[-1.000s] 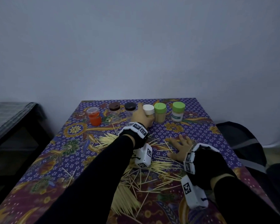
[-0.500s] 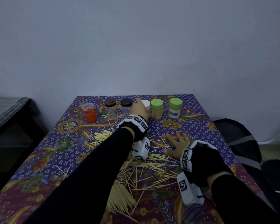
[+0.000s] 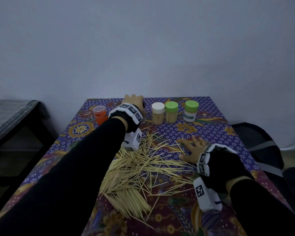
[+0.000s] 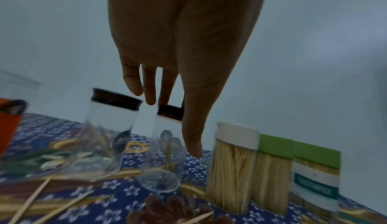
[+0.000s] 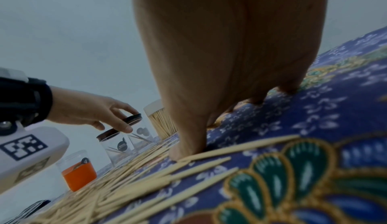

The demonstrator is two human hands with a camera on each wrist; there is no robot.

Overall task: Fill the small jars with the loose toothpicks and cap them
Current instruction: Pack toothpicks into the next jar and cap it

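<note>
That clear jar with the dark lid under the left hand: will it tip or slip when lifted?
The clear dark-lidded jar looks nearly empty, so probably light and easy to tip. Its smooth transparent wall may be slippery. The left hand has fingers spread above the lid, not yet gripping.

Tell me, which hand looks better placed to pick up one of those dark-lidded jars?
Left. The left hand hovers right over the dark-lidded jars, fingers open around one lid. The right hand lies flat on the tablecloth beside the loose toothpicks.
</note>
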